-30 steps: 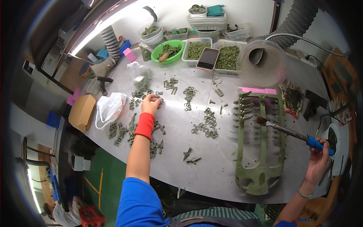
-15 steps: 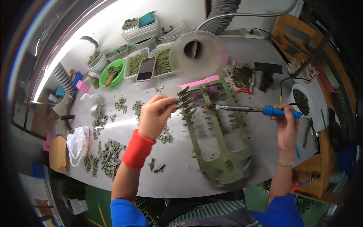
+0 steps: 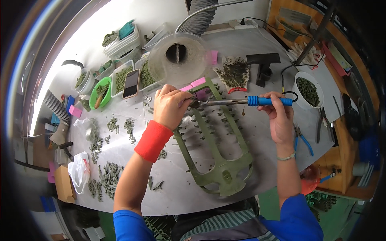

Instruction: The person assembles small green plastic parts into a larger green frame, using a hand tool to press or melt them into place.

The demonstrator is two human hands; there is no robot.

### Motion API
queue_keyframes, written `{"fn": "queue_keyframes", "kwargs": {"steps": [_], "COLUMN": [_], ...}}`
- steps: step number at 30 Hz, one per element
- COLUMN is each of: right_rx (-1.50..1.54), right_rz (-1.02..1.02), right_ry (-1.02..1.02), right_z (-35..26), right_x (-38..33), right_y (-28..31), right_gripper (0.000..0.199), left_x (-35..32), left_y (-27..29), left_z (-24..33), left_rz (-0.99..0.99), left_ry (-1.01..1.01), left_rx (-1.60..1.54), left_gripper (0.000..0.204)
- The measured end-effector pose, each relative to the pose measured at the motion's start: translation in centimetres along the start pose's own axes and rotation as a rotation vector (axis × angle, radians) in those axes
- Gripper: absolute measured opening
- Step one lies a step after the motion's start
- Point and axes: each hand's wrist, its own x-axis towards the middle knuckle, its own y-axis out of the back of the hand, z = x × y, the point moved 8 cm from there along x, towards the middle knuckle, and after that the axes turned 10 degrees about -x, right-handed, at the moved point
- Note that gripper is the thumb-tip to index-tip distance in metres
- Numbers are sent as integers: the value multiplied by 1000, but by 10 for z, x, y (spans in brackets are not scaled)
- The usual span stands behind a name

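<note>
A flat green frame (image 3: 223, 174) with long bars lies on the table before me, small green pieces standing along its bars. My right hand (image 3: 279, 124) grips a soldering iron (image 3: 261, 101) by its ribbed blue handle. Its metal shaft points left, across the frame's far part. My left hand (image 3: 171, 105), with a red wristband (image 3: 153, 140) below it, is pinched closed at the frame's far left corner, right by the iron's tip. Whatever sits between those fingers is hidden.
Piles of small green parts (image 3: 110, 178) lie on the left. Tubs (image 3: 120, 80), a phone (image 3: 131, 84), a green bowl (image 3: 100, 94) and a clear round cover (image 3: 161, 60) stand behind. A stained glove (image 3: 233, 74), white bowl (image 3: 299, 90) and pliers (image 3: 303, 142) are on the right.
The view has shifted, so the table's things appear further left. My left hand and the iron's tip have come together at the frame's far left corner, from the middle bar for the tip.
</note>
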Motion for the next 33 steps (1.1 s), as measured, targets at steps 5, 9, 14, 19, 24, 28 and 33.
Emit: {"fn": "queue_keyframes", "kwargs": {"steps": [5,9,14,19,24,28,33], "right_rx": [-1,-80,-136,-93,-117,-129,-147], "right_rz": [-18,-4,21,11,-2,-9,-6], "right_ry": [4,29,36,-2,-13,-25,-12], "right_z": [3,-8,-33,-31,-29,-35,-45], "right_x": [3,-4,-12,-17,-20,-24,-29], "right_y": [-5,-5,23,19,16,13,13], "right_gripper": [19,20,21,19,19,19,19], "left_x": [4,-8,-3,-105,-250,-271,-291], "left_y": [-7,4,18,128,195,173,189], "left_z": [-2,-8,-6,-160,-261,-253,-254], "left_rz": [-11,-16,40,359,-13,-202,-39], "left_ry": [-4,1,-15,512,821,709,1078], "left_rx": [4,60,-132,-12,558,439,274], "left_gripper": [15,14,22,13,32,50,27]}}
